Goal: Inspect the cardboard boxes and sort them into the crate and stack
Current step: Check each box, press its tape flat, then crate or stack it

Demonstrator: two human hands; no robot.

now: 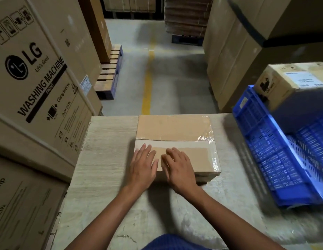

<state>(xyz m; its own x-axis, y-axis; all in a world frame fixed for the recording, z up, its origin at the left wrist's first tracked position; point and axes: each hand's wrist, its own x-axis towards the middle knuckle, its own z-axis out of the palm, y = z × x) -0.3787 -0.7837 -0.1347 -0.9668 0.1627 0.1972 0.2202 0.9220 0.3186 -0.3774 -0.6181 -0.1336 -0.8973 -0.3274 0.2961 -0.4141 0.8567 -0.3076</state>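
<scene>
A flat cardboard box [175, 130], sealed with clear tape, lies on the pale wooden table [106, 159] in front of me. My left hand [143, 165] rests flat on the box's near left part, fingers spread. My right hand [177, 167] lies flat beside it on the same top face, fingers apart. Neither hand grips anything. A blue plastic crate [276, 156] stands tilted on the table's right side. A smaller labelled cardboard box [290, 83] sits at the crate's far end.
Large washing machine cartons [36, 78] tower at the left, touching the table's edge. More big cartons [234, 56] rise at the right. Beyond the table runs a concrete aisle with a yellow line [148, 78] and pallets [110, 73].
</scene>
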